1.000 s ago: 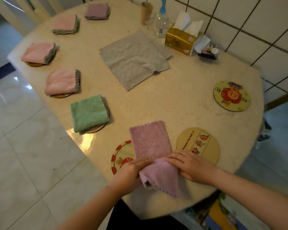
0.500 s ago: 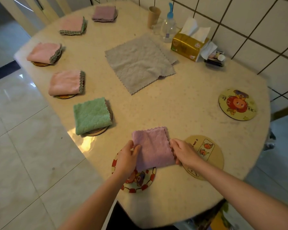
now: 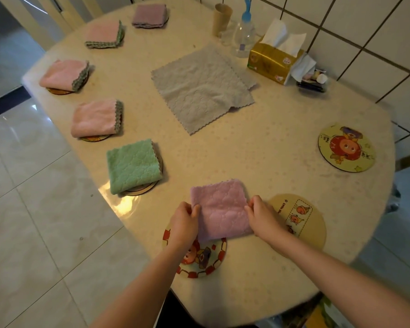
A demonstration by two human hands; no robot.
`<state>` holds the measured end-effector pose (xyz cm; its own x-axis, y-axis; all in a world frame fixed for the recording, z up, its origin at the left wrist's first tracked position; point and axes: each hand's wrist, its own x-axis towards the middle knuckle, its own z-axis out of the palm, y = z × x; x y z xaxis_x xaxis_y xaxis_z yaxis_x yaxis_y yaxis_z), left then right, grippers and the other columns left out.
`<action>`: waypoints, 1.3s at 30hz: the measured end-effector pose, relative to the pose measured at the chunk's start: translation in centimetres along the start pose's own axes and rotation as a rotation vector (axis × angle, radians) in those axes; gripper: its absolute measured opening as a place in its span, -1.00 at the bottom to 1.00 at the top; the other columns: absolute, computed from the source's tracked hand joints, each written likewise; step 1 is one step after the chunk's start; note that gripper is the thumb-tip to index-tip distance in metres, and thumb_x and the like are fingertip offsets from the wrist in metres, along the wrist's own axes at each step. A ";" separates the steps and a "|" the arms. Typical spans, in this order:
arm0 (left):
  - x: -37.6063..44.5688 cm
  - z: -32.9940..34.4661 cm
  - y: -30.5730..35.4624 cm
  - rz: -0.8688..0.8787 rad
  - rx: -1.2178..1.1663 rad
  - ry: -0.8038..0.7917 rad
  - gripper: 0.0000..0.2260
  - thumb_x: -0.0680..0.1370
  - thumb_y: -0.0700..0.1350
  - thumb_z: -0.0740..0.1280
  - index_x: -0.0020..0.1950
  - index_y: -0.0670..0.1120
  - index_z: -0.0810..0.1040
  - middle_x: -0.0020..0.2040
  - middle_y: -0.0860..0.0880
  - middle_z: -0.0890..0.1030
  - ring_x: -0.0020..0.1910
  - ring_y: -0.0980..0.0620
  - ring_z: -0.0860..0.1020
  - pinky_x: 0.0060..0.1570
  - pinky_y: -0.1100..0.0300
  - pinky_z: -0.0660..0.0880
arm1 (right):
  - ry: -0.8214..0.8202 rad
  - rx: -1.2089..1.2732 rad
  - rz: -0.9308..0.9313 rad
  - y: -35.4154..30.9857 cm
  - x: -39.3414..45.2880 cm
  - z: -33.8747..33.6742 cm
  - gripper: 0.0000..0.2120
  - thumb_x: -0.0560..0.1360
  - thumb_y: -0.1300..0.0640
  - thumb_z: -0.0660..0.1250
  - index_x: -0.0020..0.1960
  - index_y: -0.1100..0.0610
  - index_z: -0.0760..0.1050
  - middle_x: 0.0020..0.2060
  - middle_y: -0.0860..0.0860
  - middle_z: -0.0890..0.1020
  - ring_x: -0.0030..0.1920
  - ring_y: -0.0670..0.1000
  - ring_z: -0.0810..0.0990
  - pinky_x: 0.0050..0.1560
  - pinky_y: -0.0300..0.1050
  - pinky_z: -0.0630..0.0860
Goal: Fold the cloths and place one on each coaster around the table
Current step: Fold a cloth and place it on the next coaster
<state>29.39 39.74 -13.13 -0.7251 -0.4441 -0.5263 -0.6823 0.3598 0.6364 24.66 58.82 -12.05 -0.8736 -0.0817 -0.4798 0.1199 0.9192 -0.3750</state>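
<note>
A folded purple cloth (image 3: 220, 209) lies at the table's near edge, its lower part over a red-and-white coaster (image 3: 204, 259). My left hand (image 3: 184, 223) pinches its left edge and my right hand (image 3: 262, 217) pinches its right edge. A beige coaster (image 3: 303, 221) sits bare beside my right hand. Another bare coaster (image 3: 346, 147) with a red figure lies at the right. An unfolded grey cloth (image 3: 201, 88) is spread mid-table. Folded cloths rest on coasters along the left edge: green (image 3: 133, 165), pink (image 3: 96, 118), pink (image 3: 64, 74), pink (image 3: 103, 34) and purple (image 3: 149, 15).
At the back by the tiled wall stand a gold tissue box (image 3: 273, 60), a clear bottle with a blue top (image 3: 245, 31), a paper cup (image 3: 221, 18) and a small tray of odds (image 3: 314, 81). Tiled floor (image 3: 38, 221) lies left of the table (image 3: 270, 162).
The purple cloth's hanging near half was folded up onto the table, making a small square. Both hands shifted to pinch its two side edges over the red-and-white coaster.
</note>
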 end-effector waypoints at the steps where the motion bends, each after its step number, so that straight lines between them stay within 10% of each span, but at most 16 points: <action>1: 0.0 -0.1 0.2 -0.015 0.015 0.018 -0.81 0.58 0.07 0.24 -0.04 -0.05 0.45 -0.13 0.00 0.56 -0.18 0.05 0.52 -0.06 0.00 0.56 | -0.009 -0.013 0.012 -0.2 0.2 -0.2 -0.80 0.61 -0.03 0.10 0.02 0.10 0.36 -0.19 -0.01 0.54 -0.29 -0.03 0.55 -0.34 -0.11 0.54; 11: 2.8 -1.4 2.5 0.062 0.140 0.059 -0.68 0.49 0.04 0.39 0.12 -0.09 0.42 -0.02 -0.03 0.55 -0.05 -0.05 0.52 -0.01 -0.03 0.54 | 0.002 -0.063 0.106 -2.6 -1.7 0.1 -0.50 0.50 -0.11 0.30 0.22 0.21 0.24 -0.10 -0.02 0.40 -0.25 -0.07 0.40 -0.53 -0.31 0.15; 15: 3.6 -1.2 3.3 -0.031 0.067 0.016 -0.75 0.49 -0.01 0.39 0.04 -0.11 0.45 -0.10 -0.03 0.54 -0.10 -0.04 0.52 -0.09 0.06 0.51 | 0.051 -0.134 0.162 -2.7 -1.4 1.3 -0.42 0.45 -0.19 0.33 0.21 0.22 0.27 -0.02 0.05 0.52 -0.14 0.02 0.52 -0.43 -0.20 0.33; 20: 3.3 -2.1 4.1 -0.026 -0.137 -0.186 -0.87 0.46 -0.10 0.36 -0.09 -0.15 0.54 -0.24 -0.06 0.54 -0.24 -0.01 0.48 -0.27 0.15 0.38 | -0.004 -0.026 0.216 -2.7 -0.9 0.6 -0.32 0.39 -0.16 0.41 0.28 0.24 0.27 0.20 0.15 0.45 0.16 0.14 0.46 -0.09 -0.08 0.40; 27: -0.4 -5.8 3.9 -0.006 -0.616 -0.734 -0.88 0.41 -0.22 0.36 -0.16 -0.10 0.42 -0.19 -0.11 0.46 -0.19 -0.04 0.45 -0.28 0.13 0.44 | -0.217 0.367 0.176 -2.4 -1.3 -1.2 -0.44 0.15 0.01 0.46 0.11 0.08 0.41 0.14 0.15 0.44 0.12 0.12 0.48 -0.15 -0.18 0.36; 32: -1.6 -8.4 1.0 -0.065 -0.741 -0.674 -0.86 0.37 -0.23 0.37 -0.12 -0.12 0.46 -0.18 -0.13 0.47 -0.23 -0.05 0.47 -0.31 0.12 0.44 | -0.399 0.648 0.031 -3.1 -3.9 -1.8 -0.87 0.40 0.25 0.38 -0.06 0.15 0.51 -0.22 0.01 0.59 -0.23 -0.07 0.54 -0.26 -0.22 0.43; 39: -1.9 -9.8 -4.6 -0.048 -0.352 -0.371 -0.84 0.50 -0.17 0.40 0.06 -0.13 0.52 0.04 -0.20 0.61 -0.03 -0.09 0.60 -0.12 0.07 0.61 | -0.392 0.516 -0.032 -3.9 -5.2 1.8 -0.78 0.46 0.13 0.34 0.09 0.15 0.53 -0.02 0.05 0.64 -0.05 -0.03 0.60 -0.02 -0.10 0.56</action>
<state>34.81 30.86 -9.53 -0.7213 -0.1090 -0.6839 -0.6894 0.0192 0.7241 29.56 55.00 -9.52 -0.6552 -0.3301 -0.6795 0.3933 0.6189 -0.6799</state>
